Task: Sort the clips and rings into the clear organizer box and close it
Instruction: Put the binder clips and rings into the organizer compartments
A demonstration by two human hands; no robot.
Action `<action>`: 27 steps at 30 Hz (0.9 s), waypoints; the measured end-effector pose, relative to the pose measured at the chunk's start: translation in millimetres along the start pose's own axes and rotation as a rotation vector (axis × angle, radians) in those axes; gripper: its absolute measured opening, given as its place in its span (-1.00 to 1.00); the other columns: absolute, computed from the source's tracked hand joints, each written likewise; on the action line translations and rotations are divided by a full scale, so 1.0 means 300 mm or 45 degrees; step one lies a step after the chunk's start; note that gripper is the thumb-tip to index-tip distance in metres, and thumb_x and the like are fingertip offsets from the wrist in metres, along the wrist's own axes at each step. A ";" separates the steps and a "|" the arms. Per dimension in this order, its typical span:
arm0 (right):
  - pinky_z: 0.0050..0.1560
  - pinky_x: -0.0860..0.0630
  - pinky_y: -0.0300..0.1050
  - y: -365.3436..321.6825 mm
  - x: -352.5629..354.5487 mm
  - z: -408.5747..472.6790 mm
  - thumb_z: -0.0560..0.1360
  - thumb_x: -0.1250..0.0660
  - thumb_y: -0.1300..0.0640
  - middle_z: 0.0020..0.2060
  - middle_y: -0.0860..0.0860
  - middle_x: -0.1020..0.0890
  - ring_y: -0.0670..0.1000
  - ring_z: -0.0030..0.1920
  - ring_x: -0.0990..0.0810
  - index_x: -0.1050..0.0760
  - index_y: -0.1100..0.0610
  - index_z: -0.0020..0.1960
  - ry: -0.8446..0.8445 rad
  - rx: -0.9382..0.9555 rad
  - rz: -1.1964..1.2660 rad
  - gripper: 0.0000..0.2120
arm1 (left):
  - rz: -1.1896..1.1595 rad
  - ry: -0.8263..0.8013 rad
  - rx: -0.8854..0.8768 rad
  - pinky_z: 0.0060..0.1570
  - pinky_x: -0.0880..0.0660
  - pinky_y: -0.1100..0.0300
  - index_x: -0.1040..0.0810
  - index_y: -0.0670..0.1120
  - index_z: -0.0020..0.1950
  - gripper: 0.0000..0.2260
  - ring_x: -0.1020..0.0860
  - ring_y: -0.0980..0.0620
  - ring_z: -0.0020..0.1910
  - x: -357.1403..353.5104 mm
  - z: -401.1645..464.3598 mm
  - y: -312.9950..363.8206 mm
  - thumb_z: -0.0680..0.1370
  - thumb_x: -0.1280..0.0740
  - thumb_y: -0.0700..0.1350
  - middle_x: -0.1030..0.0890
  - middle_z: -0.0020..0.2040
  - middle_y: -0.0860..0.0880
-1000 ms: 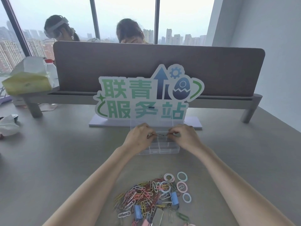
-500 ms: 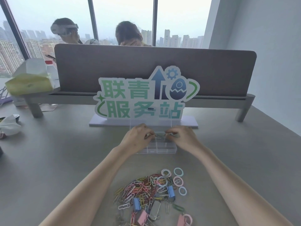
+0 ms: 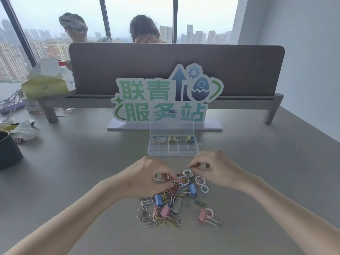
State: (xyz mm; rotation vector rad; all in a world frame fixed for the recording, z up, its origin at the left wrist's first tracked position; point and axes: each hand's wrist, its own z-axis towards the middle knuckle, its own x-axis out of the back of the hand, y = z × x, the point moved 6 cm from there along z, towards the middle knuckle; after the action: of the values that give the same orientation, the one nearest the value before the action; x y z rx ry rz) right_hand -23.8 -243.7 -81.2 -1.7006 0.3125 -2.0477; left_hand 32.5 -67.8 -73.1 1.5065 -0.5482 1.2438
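Observation:
The clear organizer box (image 3: 173, 153) stands open on the grey table, its lid (image 3: 172, 127) upright. Its back row holds a few clips; the front row looks bare. Nearer me lies a pile of coloured paper clips and binder clips (image 3: 171, 199) with rings at its right: a white ring (image 3: 187, 172), a pink ring (image 3: 200, 180) and another white ring (image 3: 204, 188). My left hand (image 3: 149, 178) is over the pile's far left side, its curled fingers pinching paper clips. The thumb and forefinger of my right hand (image 3: 215, 170) pinch the upper edge of the far white ring.
A green and white sign (image 3: 165, 100) on a white base stands right behind the box, before a brown desk divider (image 3: 174, 69). A black container (image 3: 7, 151), crumpled tissue (image 3: 25, 131) and a tissue box (image 3: 46, 81) are at left. Two people sit beyond the divider.
Both hands left the organizer box, where they held a clip between them, and came back toward me to the pile. The box's back row now shows clips.

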 end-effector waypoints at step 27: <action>-0.13 -0.49 -0.38 -0.064 -0.028 -0.086 0.44 -0.48 0.15 -0.12 -0.17 -0.58 -0.18 -0.17 -0.61 -0.65 -0.01 -0.07 -0.087 0.031 0.048 -0.90 | -0.108 -0.079 -0.135 -0.03 -0.44 0.38 -0.64 0.03 -0.12 -0.94 -0.55 0.19 -0.08 -0.036 -0.154 0.070 0.43 -0.47 -0.08 -0.60 -0.10 0.15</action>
State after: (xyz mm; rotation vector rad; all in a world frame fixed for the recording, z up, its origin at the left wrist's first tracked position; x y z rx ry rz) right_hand -51.5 -225.9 -85.4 -1.7328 0.2943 -1.9541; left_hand -8.0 -35.9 -78.5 1.4678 -0.5760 1.0897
